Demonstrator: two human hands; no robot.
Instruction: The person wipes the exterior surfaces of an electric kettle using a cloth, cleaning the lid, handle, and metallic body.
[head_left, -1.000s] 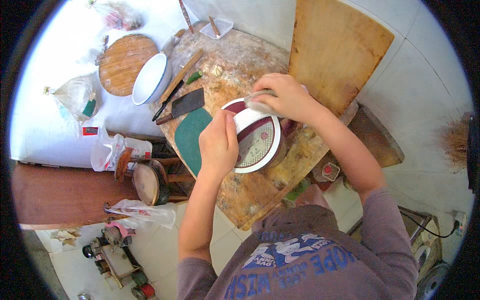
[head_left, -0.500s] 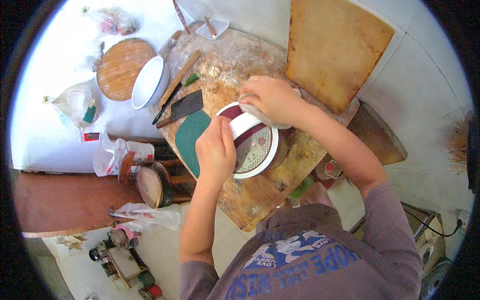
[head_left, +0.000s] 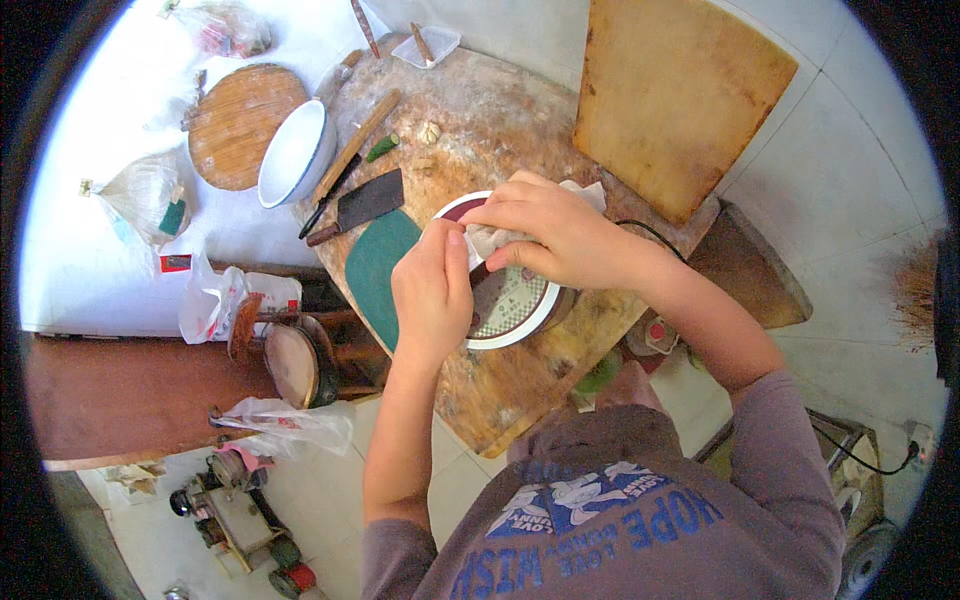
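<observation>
The pot (head_left: 515,300) was stood on the table (head_left: 485,405), its patterned top reaching rightward from the left hand (head_left: 432,290) and partly covered by the right hand (head_left: 550,235). Only a short white stretch of the handle (head_left: 473,257) was left visible between the two hands, so its full long axis could not be told. The handle's left end was approached most closely by the left hand, whose fingers were curled tight, the thumb laid along it. The cloth (head_left: 488,240) was pinched between the right hand's thumb and fingers, parted only by its folds, and was pressed over the handle; contact beneath was hidden.
</observation>
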